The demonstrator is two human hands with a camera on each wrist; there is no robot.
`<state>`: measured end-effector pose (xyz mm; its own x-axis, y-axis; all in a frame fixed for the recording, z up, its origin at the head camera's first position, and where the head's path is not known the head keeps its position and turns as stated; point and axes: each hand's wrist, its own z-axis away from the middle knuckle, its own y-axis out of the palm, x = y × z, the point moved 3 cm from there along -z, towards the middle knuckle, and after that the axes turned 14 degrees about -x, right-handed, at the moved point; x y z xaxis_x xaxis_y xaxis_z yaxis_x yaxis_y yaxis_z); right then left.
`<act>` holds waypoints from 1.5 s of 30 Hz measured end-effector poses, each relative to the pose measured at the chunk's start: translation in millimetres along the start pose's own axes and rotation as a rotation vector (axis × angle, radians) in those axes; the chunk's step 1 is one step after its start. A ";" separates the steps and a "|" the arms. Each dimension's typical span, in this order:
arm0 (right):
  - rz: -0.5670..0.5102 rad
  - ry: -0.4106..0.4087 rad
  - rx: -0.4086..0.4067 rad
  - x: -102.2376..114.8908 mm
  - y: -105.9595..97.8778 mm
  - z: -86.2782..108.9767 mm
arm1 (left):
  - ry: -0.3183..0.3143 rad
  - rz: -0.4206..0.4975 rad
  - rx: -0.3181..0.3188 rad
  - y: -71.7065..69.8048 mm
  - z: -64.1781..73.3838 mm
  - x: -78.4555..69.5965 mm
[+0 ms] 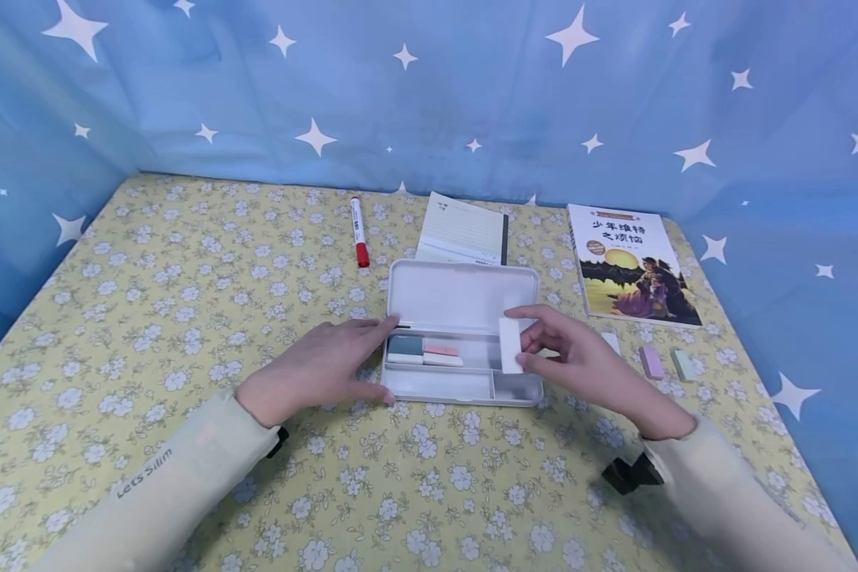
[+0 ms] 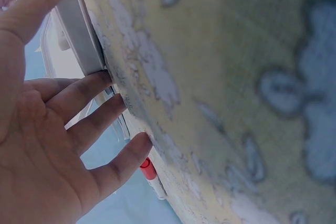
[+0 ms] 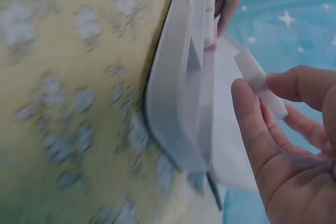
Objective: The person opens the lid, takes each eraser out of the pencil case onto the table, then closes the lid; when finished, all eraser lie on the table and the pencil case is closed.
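One flower-patterned counter is carrying the whole scene! A white case is lying open in the middle, lid tipping back over a notepad, with a book sitting off to the right. The left hand is bracketing the case's left end, fingers spreading apart, while the right hand is reaching over the right end. A red-capped marker is lying behind. And the white block? Right thumb and fingers are clamping it above the case's right side! Inside, a dark-green-and-white eraser and a pink-and-white eraser are sitting side by side; a purple eraser and a pale green eraser are waiting outside, right.
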<state>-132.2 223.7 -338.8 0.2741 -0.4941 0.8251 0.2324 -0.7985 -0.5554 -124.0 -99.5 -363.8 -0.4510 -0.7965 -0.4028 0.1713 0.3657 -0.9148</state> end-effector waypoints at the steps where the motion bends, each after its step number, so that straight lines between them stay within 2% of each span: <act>1: 0.007 0.008 -0.007 -1.6 -2.5 3.5 | 0.002 -0.001 -0.001 -0.1 0.1 0.1; 13: 0.043 0.010 -0.066 -21.8 -26.6 41.1 | 0.012 -0.013 -0.001 -0.9 1.0 -0.1; 22: 0.012 0.089 0.018 -36.2 -31.7 60.4 | 0.012 -0.002 -0.003 -1.9 1.0 -0.6; 32: 0.011 0.051 0.021 -44.6 -32.3 66.3 | 0.015 -0.010 -0.009 -0.9 0.8 -0.9; 45: 0.091 0.053 -0.011 -43.8 -31.7 66.0 | 0.017 -0.021 -0.013 -0.5 0.8 -1.0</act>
<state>-89.9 293.3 -364.2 0.2435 -0.5822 0.7757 0.1987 -0.7529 -0.6275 -122.9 -99.3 -363.0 -0.4695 -0.7955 -0.3830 0.1507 0.3552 -0.9226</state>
